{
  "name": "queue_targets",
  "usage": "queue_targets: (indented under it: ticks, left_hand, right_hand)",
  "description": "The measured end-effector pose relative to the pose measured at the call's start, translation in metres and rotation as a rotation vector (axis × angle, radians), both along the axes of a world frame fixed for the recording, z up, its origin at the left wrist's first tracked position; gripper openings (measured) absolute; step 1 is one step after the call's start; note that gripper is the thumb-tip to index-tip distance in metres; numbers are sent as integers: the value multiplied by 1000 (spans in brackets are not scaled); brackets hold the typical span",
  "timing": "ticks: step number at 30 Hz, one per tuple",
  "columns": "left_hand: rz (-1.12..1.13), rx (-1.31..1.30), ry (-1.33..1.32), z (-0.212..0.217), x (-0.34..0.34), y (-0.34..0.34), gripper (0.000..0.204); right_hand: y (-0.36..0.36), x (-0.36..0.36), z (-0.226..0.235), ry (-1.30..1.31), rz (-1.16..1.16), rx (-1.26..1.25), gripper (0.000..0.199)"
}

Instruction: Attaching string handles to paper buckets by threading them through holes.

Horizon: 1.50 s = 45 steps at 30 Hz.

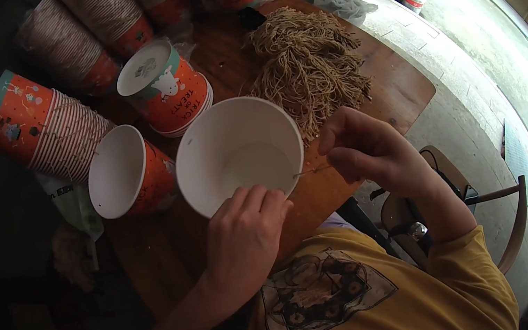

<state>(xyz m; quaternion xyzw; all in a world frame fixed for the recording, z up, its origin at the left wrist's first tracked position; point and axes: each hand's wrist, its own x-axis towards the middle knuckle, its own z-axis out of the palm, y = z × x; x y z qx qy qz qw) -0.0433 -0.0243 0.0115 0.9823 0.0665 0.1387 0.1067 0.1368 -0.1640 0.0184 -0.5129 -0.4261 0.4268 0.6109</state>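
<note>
- While the left hand (pixel 247 228) bends its fingers over the near rim of one white-inside bucket (pixel 237 152), the bucket stands at the middle of the wooden table (pixel 401 81), mouth up; how firm is this hold, I cannot tell.
- Thumb and forefinger of the right hand (pixel 361 155) pinch one thin cord (pixel 311 171), which reaches to the bucket's right rim.
- Just behind, one heap of tan cords (pixel 310 65) lies; its strands are too many to count.
- On the left, one tipped bucket (pixel 154 174) shows orange outside and dark print.
- Behind it, one upturned stack (pixel 168 93) bears dark lettering, upside down, and a white ghost-like figure.
- One leaning stack (pixel 52 124) is farther left, and four plastic-wrapped stacks (pixel 105 23) stand at the back.
- Bare wood shows between the heap and the table's right edge; beyond this edge are one chair (pixel 515 227) and the pale floor (pixel 449 54).
</note>
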Motion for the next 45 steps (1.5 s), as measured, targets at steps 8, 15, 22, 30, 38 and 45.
queue_targets:
  ticks: [8, 15, 22, 30, 38, 45]
  left_hand:
    - [86, -57, -133, 7, -23, 6, 30]
    - [83, -184, -180, -19, -16, -7, 36]
    - [-68, -44, 2, -6, -30, 24, 15]
    - [56, 135, -2, 17, -47, 76, 15]
    - [120, 285, -75, 7, -29, 96, 7]
    - [91, 310, -87, 5, -19, 118, 14]
  right_hand:
    - [20, -27, 14, -60, 133, -27, 16]
    - [21, -46, 24, -328, 251, 69, 12]
    - [14, -35, 39, -3, 214, -80, 14]
    - [17, 35, 20, 358, 379, 458, 22]
    - [-8, 46, 13, 42, 41, 620, 17]
    - [-5, 26, 10, 240, 49, 774, 29]
